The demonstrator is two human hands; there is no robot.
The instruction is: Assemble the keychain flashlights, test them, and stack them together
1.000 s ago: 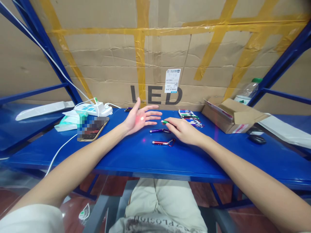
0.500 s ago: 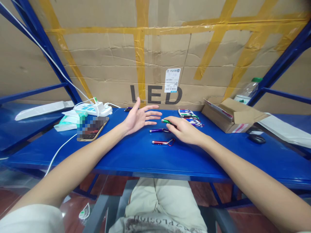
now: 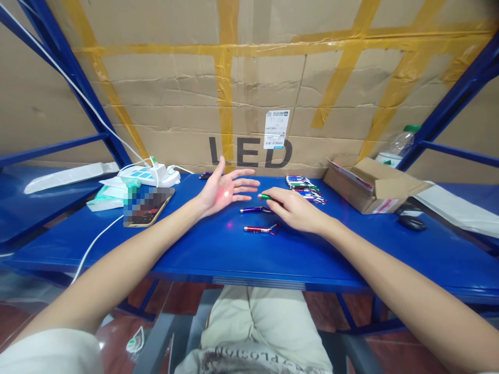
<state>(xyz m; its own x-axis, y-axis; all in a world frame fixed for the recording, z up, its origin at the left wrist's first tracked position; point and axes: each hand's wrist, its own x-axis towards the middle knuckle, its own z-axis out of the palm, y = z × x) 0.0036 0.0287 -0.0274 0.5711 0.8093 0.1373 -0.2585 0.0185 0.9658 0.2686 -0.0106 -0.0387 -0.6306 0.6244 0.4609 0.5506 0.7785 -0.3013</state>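
My right hand is closed round a green laser pointer, whose silver tip points left. Facing it, my left hand is open, fingers spread and palm toward the tip. A bright red spot glows on that palm, and a faint reddish glow shows on the blue table. Just below the right hand lie a purple laser pointer and a red laser pointer with a carabiner clip. Several more laser pointers lie in a row behind the right hand, partly hidden by it.
An open cardboard box stands at the right beside a black mouse. At the left are a phone, a power strip and a white cable. A large cardboard sheet rises behind the table.
A red light spot has appeared on my left palm, and a faint glow on the table. Both hands have stayed almost in place.
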